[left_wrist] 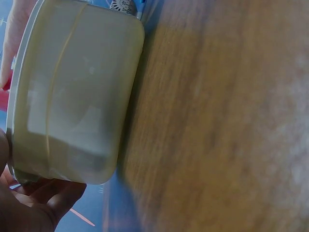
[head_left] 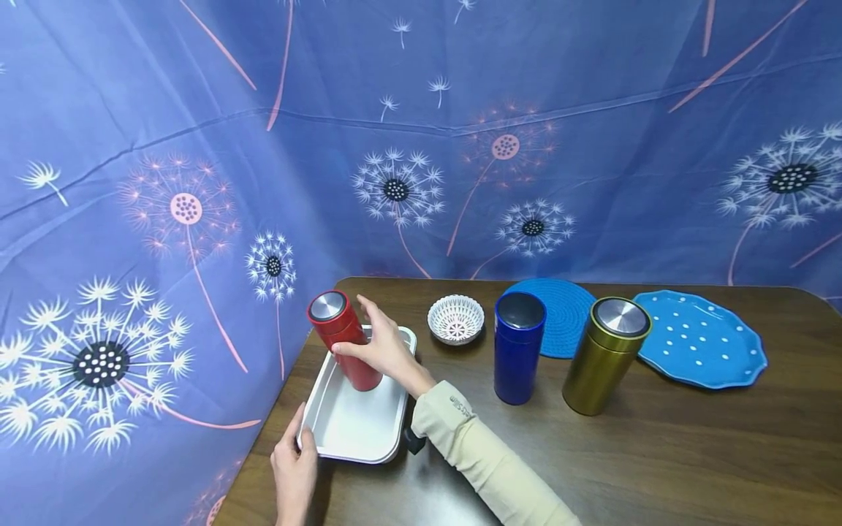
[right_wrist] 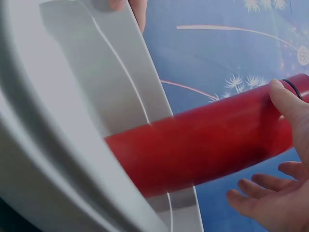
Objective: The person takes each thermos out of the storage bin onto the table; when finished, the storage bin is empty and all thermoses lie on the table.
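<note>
A red flask (head_left: 347,349) with a silver lid top stands inside a white rectangular plastic container (head_left: 349,449), toward its far end. My right hand (head_left: 384,352) is at the flask's right side. In the right wrist view its thumb (right_wrist: 285,96) lies against the flask near the dark ring, while the other fingers (right_wrist: 260,188) are loosely bent and apart from it. My left hand (head_left: 294,462) grips the container's near left corner, thumb over the rim and fingers outside. The left wrist view shows the container's tall side wall (left_wrist: 82,96).
Right of the container stand a white patterned bowl (head_left: 456,320), a blue flask (head_left: 518,358) and a gold flask (head_left: 601,365). Behind them lie a round blue placemat (head_left: 566,307) and a blue dotted plate (head_left: 707,340). A dandelion-print cloth (head_left: 460,146) hangs along the wooden table's (head_left: 691,453) back and left.
</note>
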Tool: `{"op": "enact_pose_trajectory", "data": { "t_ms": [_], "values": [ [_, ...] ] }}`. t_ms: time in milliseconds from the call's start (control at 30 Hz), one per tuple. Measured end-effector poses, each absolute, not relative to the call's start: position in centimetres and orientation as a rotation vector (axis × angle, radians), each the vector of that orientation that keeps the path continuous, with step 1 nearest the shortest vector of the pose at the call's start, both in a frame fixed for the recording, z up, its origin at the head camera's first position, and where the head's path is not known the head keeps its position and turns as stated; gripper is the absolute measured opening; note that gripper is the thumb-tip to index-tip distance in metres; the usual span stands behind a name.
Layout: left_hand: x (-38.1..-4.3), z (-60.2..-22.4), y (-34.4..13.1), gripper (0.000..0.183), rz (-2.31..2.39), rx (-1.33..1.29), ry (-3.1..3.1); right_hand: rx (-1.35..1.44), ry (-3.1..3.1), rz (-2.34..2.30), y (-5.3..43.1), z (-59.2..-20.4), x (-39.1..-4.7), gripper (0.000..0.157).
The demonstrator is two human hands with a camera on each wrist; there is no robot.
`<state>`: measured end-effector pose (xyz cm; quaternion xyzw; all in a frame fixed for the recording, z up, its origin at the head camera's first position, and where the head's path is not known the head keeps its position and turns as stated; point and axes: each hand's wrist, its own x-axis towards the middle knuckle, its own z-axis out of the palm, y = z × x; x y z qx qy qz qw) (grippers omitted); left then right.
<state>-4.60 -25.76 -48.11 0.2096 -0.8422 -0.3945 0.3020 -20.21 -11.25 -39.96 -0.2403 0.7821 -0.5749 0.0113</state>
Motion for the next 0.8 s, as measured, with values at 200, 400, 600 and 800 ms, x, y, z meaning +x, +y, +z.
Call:
{"op": "enact_pose_trajectory", "data": {
  "t_ms": [200,400,600,800],
  "values": [
    [-4.64,-48.09,-25.77,0.038,-1.055,0.553,-2.237,-0.801,2.417,-1.826,-12.13,-40.34,-20.4,0.087],
    [-4.75,-48.2,-25.84,0.037,-1.062,0.532,-2.231,-0.823,2.372,-1.864,-12.39,-40.36,-20.32,0.074],
    [-4.7,-48.19,-25.74,0.037,-1.038,0.556,-2.223,-0.837,2.423,-1.864,-12.28,-40.32,-20.08,0.072],
    [-4.64,-48.17,-25.7,0.038,-1.051,0.559,-2.219,-0.818,2.396,-1.946,-12.16,-40.46,-19.93,0.07]
  ]
}}
